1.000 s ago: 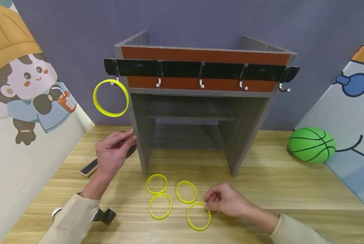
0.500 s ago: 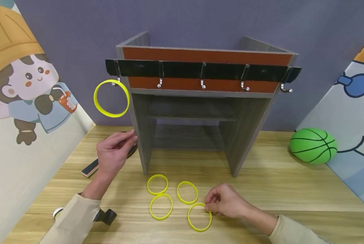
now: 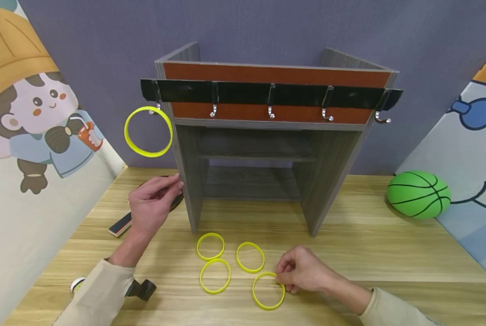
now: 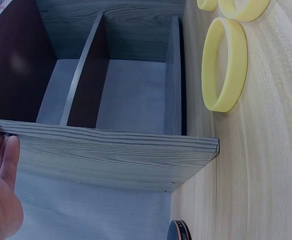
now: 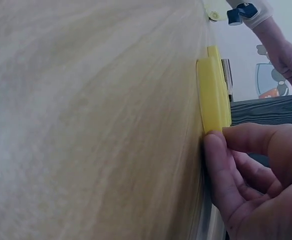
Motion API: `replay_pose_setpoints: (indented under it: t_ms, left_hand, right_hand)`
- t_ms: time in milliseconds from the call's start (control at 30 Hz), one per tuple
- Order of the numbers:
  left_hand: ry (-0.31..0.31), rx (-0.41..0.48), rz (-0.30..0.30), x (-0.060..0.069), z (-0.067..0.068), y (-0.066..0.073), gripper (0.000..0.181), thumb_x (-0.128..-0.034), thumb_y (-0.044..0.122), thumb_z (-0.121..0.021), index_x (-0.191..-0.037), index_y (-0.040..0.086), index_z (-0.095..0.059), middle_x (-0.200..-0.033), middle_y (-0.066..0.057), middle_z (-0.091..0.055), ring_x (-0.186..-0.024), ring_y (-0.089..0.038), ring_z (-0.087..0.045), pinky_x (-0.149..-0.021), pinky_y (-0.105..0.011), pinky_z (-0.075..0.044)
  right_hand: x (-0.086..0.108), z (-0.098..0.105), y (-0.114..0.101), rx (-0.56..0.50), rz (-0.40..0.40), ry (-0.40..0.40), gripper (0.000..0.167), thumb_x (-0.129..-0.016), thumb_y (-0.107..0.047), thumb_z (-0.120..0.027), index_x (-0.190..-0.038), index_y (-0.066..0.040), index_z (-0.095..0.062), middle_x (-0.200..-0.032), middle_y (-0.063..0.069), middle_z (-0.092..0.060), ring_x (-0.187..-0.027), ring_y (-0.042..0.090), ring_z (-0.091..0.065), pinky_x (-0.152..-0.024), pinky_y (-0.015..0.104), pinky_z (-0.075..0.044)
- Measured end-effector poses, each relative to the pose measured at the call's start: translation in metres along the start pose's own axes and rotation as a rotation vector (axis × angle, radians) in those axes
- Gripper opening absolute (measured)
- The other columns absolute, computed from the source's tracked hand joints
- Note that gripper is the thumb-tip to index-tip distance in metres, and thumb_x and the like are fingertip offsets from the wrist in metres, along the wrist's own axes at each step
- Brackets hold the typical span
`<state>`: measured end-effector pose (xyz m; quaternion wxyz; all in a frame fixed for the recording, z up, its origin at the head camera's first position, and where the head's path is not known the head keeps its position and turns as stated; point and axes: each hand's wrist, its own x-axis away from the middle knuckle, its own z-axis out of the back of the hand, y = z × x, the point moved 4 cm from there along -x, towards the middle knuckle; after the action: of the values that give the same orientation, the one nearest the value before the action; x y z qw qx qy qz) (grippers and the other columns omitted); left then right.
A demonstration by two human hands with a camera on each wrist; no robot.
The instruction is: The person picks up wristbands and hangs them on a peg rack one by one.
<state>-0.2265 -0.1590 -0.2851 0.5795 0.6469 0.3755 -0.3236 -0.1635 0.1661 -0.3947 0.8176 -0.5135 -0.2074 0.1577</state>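
My right hand pinches the right rim of a yellow silicone wristband between thumb and fingertips. In the right wrist view that wristband stands edge-on, low over the wooden tabletop. Another three yellow wristbands lie nearby: one just behind, two touching each other at left, the rear one and the front one. At left, my left hand has its thumb and fingers at the front edge of the grey shelf's side panel. The left wrist view shows its fingertips against that panel.
A black rail with several metal hooks runs across the shelf's front. One yellow wristband hangs from its leftmost hook. A table tennis bat lies behind my left hand. A green ball sits at the right wall.
My right hand has shifted slightly right, and the wristband it pinches has moved slightly right with it. My left hand stays at the shelf's side panel.
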Motion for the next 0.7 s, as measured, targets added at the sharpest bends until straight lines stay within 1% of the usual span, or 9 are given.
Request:
replay_pose_setpoints:
  t_ms: [133, 333, 500, 700]
  left_hand:
    - [0.003, 0.011, 0.002, 0.001, 0.002, -0.005, 0.027, -0.0683, -0.033, -0.062, -0.092, -0.02, -0.066, -0.082, -0.021, -0.067, -0.068, -0.015, -0.067, -0.062, -0.021, -0.056]
    - [0.001, 0.016, 0.0, 0.003, 0.002, -0.007, 0.026, -0.0694, -0.031, -0.064, -0.092, -0.019, -0.066, -0.082, -0.021, -0.067, -0.069, -0.016, -0.067, -0.062, -0.021, -0.056]
    - [0.002, 0.019, 0.006, 0.003, 0.003, -0.007, 0.026, -0.0688, -0.031, -0.064, -0.092, -0.019, -0.066, -0.082, -0.02, -0.067, -0.069, -0.016, -0.067, -0.062, -0.021, -0.056]
    - [0.0, -0.002, 0.005, 0.003, 0.003, -0.007, 0.027, -0.0688, -0.031, -0.064, -0.092, -0.019, -0.066, -0.082, -0.02, -0.067, -0.069, -0.015, -0.067, -0.062, -0.021, -0.056]
  right_hand:
    - [0.001, 0.001, 0.001, -0.03, 0.007, -0.008, 0.006, -0.079, 0.001, -0.072, -0.077, 0.001, -0.067, -0.062, 0.012, -0.062, -0.053, 0.022, -0.062, -0.045, 0.031, -0.056]
    - [0.004, 0.003, 0.005, -0.154, 0.001, -0.039, 0.004, -0.08, 0.003, -0.07, -0.081, 0.004, -0.067, -0.065, 0.014, -0.061, -0.054, 0.02, -0.062, -0.049, 0.033, -0.058]
    - [0.005, 0.01, 0.002, -0.232, -0.007, -0.051, 0.01, -0.08, 0.002, -0.07, -0.085, 0.009, -0.065, -0.07, 0.015, -0.062, -0.057, 0.02, -0.063, -0.053, 0.034, -0.059]
    - [0.006, 0.019, -0.008, -0.298, 0.019, -0.04, 0.016, -0.079, 0.003, -0.07, -0.088, 0.013, -0.063, -0.073, 0.017, -0.062, -0.059, 0.021, -0.064, -0.057, 0.036, -0.059]
